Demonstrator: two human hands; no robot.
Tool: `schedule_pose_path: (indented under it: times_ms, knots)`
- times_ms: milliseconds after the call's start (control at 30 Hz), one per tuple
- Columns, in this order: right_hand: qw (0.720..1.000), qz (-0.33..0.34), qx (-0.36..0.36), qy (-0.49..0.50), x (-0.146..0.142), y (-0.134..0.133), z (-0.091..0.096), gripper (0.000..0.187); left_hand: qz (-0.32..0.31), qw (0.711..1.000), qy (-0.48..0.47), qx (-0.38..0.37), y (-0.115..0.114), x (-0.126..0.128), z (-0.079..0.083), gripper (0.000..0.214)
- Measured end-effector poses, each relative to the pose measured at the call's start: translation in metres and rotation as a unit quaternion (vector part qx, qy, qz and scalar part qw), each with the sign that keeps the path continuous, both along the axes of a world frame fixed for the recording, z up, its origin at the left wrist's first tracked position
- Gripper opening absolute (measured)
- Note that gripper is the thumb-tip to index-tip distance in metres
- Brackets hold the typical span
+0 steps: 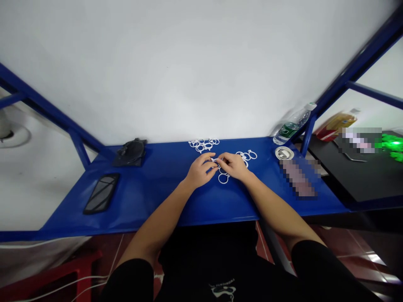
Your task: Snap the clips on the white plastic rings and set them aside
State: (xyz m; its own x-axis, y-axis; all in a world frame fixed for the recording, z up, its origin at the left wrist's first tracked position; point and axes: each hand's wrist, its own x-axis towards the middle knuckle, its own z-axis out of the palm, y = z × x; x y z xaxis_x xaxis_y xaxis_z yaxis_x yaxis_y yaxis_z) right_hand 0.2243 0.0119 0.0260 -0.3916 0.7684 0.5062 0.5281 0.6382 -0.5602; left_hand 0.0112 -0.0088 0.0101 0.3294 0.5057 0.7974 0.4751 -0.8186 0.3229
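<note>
My left hand (200, 170) and my right hand (233, 166) meet over the middle of the blue table (151, 197). Both have their fingers curled in a pinch on a small white plastic ring (216, 160) held between them. Just below the fingertips a white ring (223, 178) lies flat on the table. A cluster of white rings (204, 144) sits behind the hands near the wall. Another group of linked rings (248, 155) lies just to the right of my right hand.
A black phone (101, 193) lies at the left front and a dark folded object (131, 152) at the back left. At the right stand a plastic water bottle (292, 124), a small metal dish (283, 153) and a black side table (362, 176).
</note>
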Motion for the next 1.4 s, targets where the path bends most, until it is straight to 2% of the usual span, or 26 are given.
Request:
schedule_pose_path:
  times_ms: [100,167,467,633,900,1167,1300,1400]
  knots:
    - [1.000,0.009,0.003,0.005,-0.001,0.000,-0.001,0.031,0.029,0.998,-0.053,-0.032,0.000,0.000,0.002,0.018]
    - [1.000,0.022,0.004,0.004,-0.003,-0.001,-0.001,0.031,0.038,0.996,-0.066,-0.053,0.000,0.000,0.002,0.015]
    - [0.999,0.025,0.024,0.008,-0.008,-0.004,-0.003,0.030,0.014,0.980,-0.112,-0.164,0.005,-0.005,-0.005,0.015]
    - [0.999,0.028,0.021,0.000,-0.009,-0.004,-0.004,0.030,-0.021,0.979,-0.118,-0.166,0.003,-0.007,-0.003,0.017]
    - [0.999,0.030,0.028,-0.001,-0.009,-0.004,-0.004,0.033,-0.015,0.976,-0.145,-0.164,0.001,-0.001,-0.002,0.011]
    - [0.998,0.043,0.015,-0.042,-0.012,-0.007,-0.004,0.038,-0.015,0.964,-0.186,-0.190,0.008,0.001,-0.009,0.014]
    - [0.997,0.051,0.011,-0.057,-0.013,-0.006,-0.006,0.037,-0.002,0.961,-0.177,-0.213,0.011,0.002,-0.014,0.019]
    - [0.998,0.043,0.008,-0.045,-0.011,-0.003,-0.006,0.035,0.015,0.970,-0.141,-0.197,0.013,0.000,-0.016,0.020]
